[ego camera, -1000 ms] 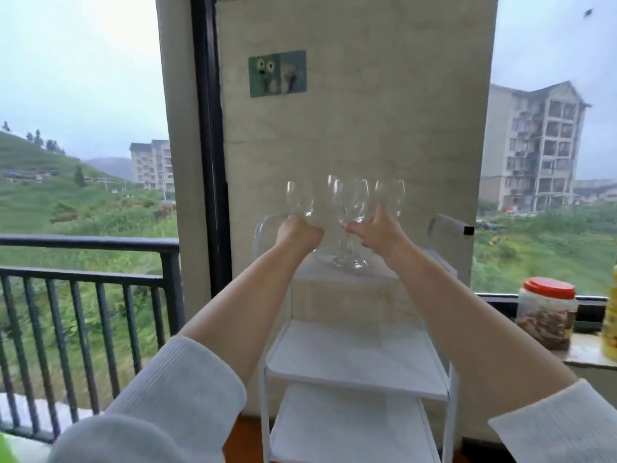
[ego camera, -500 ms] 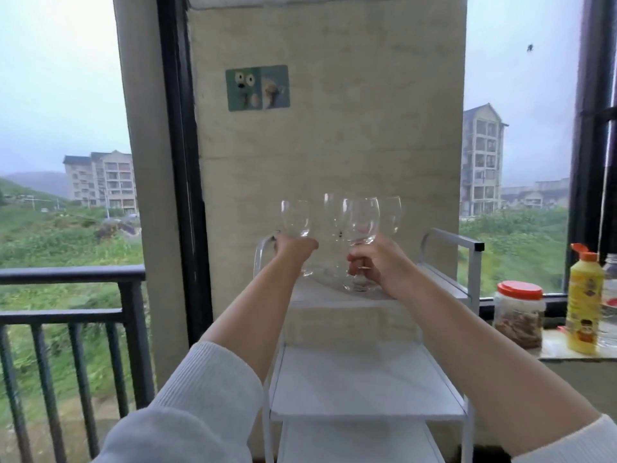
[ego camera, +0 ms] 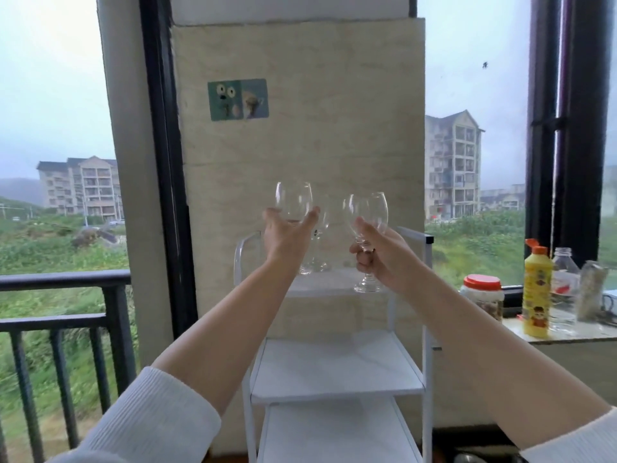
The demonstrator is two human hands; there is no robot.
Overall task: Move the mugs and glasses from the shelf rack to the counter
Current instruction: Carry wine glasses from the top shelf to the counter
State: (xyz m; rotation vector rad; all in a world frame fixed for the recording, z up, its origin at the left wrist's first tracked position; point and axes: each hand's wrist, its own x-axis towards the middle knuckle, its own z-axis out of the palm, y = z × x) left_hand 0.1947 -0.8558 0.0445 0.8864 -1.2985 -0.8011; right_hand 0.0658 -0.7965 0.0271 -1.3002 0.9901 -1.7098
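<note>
**Op:** Head view has both my hands up at the top of the shelf rack (ego camera: 337, 365). My left hand (ego camera: 285, 240) has its grip closed round the bowl of a wine glass (ego camera: 293, 203), fingers and thumb cupping it from below. The foot of that glass is hidden behind my hand, so I cannot tell whether it is clear of the shelf.

**Desk:** And the right?

**Op:** My right hand (ego camera: 380, 253) has its grip shut on the stem of a second wine glass (ego camera: 366, 213), fingers wrapped under the bowl. Its round foot shows below my hand, out past the front edge of the top shelf. The glass stands upright.

**Desk:** Anything left on the rack?

**Op:** One more glass (ego camera: 319, 248) stands between my hands, on the top shelf, partly behind my left hand. The two lower shelves show bare white boards.

**Desk:** Where is the desk from there?

**Op:** To the right, lower than the top shelf. The desk (ego camera: 567, 332) carries a jar with a red lid (ego camera: 482, 295), a yellow bottle (ego camera: 536, 292) just beside it, and a clear bottle (ego camera: 564, 285) behind that. Both held glasses are well apart from it. Behind the rack is a beige wall panel with a cartoon sticker (ego camera: 237, 99); a dark railing (ego camera: 63, 282) runs on the left.
</note>
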